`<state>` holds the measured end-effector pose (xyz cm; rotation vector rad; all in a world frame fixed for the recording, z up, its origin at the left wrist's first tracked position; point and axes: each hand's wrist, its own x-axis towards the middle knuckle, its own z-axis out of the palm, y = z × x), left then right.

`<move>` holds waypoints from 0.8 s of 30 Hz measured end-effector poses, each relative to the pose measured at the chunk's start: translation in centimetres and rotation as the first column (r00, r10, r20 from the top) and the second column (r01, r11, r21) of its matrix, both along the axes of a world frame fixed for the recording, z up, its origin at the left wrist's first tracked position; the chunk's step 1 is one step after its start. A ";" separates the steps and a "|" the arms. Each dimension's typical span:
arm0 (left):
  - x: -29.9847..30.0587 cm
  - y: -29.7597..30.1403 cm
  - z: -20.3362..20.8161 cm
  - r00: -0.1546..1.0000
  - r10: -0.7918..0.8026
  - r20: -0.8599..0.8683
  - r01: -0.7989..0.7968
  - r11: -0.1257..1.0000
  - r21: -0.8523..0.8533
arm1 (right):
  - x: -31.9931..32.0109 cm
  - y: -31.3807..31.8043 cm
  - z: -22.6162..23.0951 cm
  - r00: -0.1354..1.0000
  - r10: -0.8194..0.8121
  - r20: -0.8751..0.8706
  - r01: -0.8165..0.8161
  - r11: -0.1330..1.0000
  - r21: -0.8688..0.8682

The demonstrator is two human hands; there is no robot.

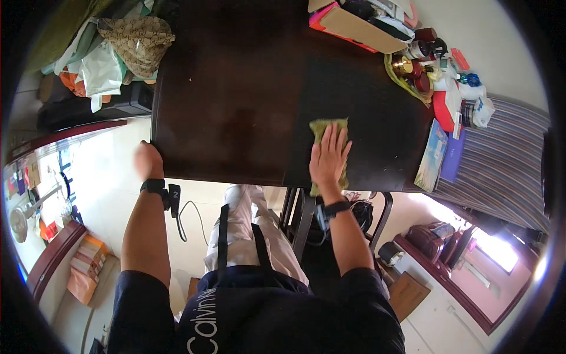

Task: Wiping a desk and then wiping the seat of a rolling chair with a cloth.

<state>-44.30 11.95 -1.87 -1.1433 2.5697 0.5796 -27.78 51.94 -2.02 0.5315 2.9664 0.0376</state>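
My right hand (331,156) lies flat, fingers stretched out, on a green cloth (321,127) spread over the dark table (230,118) near its front edge. Part of the cloth hangs past that edge beneath my wrist. At the table's front left corner is my left hand (148,160), close against the side edge. Blur smears it and its fingers cannot be made out. Both wrists wear black bands, and a small black device (173,197) sits by the left one, with a cable running down from it.
Bags (138,44) are heaped beyond the table's left side. An open cardboard box (359,26) stands at the far right, beside bottles and jars (418,71). A flat picture-covered packet (432,154) lies along the right edge. Below the front edge is a dark metal-framed chair (303,218).
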 end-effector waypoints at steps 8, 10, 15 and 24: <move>-0.1 0.8 0.8 0.996 0.083 0.010 -0.084 0.996 0.012 | 9.7 -4.8 0.1 0.997 -0.069 0.018 0.071 0.984 -0.165; -0.2 0.7 0.7 0.999 0.046 0.007 -0.045 0.999 -0.010 | 9.1 -4.6 0.1 0.996 -0.082 0.036 0.087 0.984 -0.156; 0.1 -0.4 0.0 1.000 0.013 0.013 -0.013 1.000 -0.026 | 5.7 -2.4 0.6 0.992 -0.062 0.109 0.074 0.991 -0.115; 0.1 0.3 0.2 0.999 0.033 0.030 -0.029 0.995 -0.100 | -7.8 6.1 0.5 0.987 -0.148 0.069 0.155 0.983 -0.097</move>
